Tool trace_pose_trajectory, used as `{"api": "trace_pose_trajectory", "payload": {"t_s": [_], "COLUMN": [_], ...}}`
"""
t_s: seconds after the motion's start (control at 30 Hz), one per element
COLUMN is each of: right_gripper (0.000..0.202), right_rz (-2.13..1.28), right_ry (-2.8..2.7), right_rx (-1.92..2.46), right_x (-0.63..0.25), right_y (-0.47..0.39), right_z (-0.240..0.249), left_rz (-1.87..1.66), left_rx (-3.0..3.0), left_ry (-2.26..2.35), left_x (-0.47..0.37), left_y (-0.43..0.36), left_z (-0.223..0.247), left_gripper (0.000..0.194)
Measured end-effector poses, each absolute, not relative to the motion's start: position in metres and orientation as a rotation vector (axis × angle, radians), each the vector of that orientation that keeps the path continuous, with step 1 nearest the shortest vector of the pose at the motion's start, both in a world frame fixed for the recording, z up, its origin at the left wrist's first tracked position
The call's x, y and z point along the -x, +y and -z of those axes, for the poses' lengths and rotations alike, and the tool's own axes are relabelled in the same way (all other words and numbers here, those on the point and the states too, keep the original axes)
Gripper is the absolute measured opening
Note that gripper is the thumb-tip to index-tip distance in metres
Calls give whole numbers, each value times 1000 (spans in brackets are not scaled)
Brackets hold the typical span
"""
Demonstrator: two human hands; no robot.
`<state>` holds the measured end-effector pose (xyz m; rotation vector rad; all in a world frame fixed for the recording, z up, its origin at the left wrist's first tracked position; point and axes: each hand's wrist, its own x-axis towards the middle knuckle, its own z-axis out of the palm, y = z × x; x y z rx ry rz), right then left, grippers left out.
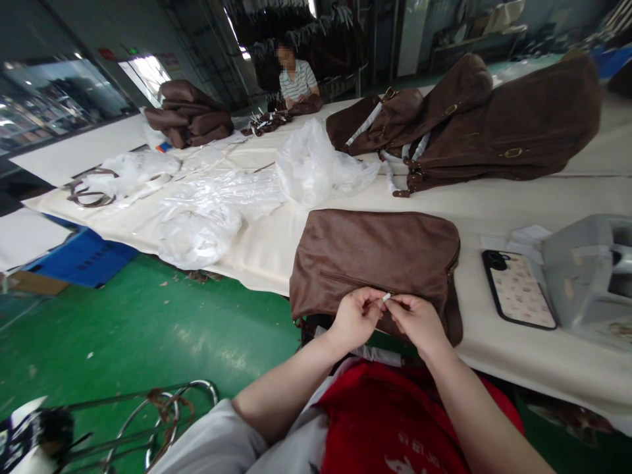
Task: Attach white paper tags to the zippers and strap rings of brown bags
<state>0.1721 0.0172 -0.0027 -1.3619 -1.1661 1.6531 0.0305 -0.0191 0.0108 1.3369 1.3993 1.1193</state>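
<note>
A brown leather bag (375, 247) lies flat on the cloth-covered table in front of me, its zipper line running across the near side. Over that zipper, my left hand (358, 317) pinches a small white wrapped piece (386, 297), which looks like a wrapped zipper pull. My right hand (415, 319) meets it from the other side, thumb and fingertips closed on the same piece. Both hands rest close to the bag's surface. Below the bag, a strap wrapped in white (378, 355) hangs at the table edge, partly hidden by my wrists.
Right of the bag lie a phone in a patterned case (521, 289) and a grey plastic bin (592, 270). Finished-looking brown bags (518, 125) stand behind. Crumpled clear plastic (306, 164) covers the left. A co-worker (299, 79) sits at the far side near stacked brown pieces (190, 115).
</note>
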Motion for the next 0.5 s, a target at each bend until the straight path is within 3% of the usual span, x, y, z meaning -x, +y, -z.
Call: {"api": "trace_pose_trajectory", "payload": {"t_s": [0.23,0.33,0.43,0.5], "right_gripper": [35,34,35,35], "right_rz": [-1858,-1870,-1877,-1883], "right_ry": [-876,-806,-780,-785], "right_rx": [1123,1073,1035,1025], "right_x": [-167,-165,-164,-164], "right_y": [10,6,5,5], "right_z": [-9,-6,-3,-3], "left_rz": [-1175,-1224,-1162,-1079], "left_rx": [-1482,-1392,-1315,-1398], "left_ry": [1458,1479,1564,1576], "left_x": [-31,-32,-31,-30], "left_y": [-22,-25,-25,-25], "left_z": [-11,-6,-3,-6], "left_gripper": [21,32,20,24]}}
